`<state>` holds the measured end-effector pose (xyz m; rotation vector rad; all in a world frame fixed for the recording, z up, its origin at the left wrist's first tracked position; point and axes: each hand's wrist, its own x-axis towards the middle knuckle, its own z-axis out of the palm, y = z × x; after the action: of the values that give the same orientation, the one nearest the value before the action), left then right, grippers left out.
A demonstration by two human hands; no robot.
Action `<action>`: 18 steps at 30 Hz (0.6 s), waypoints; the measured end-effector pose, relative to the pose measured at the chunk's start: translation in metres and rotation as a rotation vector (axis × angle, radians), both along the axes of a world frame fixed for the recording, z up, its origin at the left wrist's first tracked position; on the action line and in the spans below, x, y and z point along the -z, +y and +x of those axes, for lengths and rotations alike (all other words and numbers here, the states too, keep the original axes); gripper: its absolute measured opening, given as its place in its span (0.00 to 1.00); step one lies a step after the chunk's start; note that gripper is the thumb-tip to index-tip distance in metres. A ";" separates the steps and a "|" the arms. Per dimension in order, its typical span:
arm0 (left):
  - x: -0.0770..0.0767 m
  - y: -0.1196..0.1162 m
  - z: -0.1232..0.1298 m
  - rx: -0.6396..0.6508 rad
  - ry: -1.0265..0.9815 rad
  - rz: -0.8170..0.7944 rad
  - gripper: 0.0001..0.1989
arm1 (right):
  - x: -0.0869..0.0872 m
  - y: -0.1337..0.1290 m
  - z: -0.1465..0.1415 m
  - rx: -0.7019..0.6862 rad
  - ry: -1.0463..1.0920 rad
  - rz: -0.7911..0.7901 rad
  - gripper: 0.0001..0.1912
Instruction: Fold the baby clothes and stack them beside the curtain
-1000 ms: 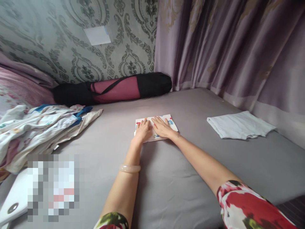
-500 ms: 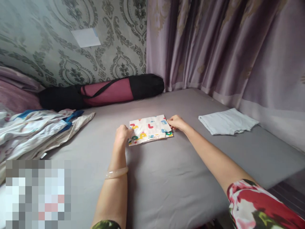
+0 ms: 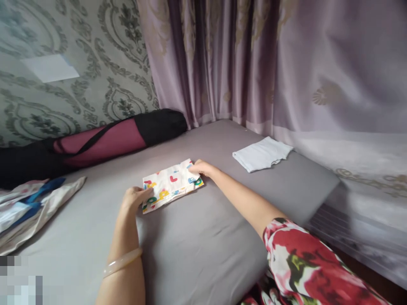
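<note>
One second after pressing side by side, the left hand (image 3: 131,197) and right hand (image 3: 204,167) are apart, pinching opposite ends of the white, colourfully printed folded cloth (image 3: 165,182), its rectangle held flat

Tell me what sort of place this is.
Probably a bedroom: a grey sheet covers what looks like a bed, long purple curtains hang behind it, and patterned wallpaper lines the wall.

No words, brands or numbers can be read. On the folded printed cloth (image 3: 171,183), a red L-shaped mark (image 3: 173,178) can be made out among coloured shapes; whether it is meant as a letter cannot be told.
</note>
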<state>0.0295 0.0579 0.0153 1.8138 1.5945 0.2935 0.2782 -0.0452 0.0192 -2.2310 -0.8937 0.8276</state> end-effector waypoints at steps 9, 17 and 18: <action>-0.016 -0.002 0.018 0.045 -0.105 0.107 0.13 | -0.008 -0.035 -0.001 -0.060 0.257 0.150 0.06; -0.062 -0.039 0.084 0.232 -0.404 0.154 0.28 | -0.024 -0.099 0.053 0.104 0.352 0.292 0.05; -0.065 -0.046 0.097 0.286 -0.441 0.154 0.26 | -0.027 -0.108 0.064 0.130 0.328 0.311 0.05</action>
<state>0.1268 0.0119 0.0804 1.8997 1.0197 0.6458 0.3427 -0.1531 0.0463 -1.7986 -0.6619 0.8934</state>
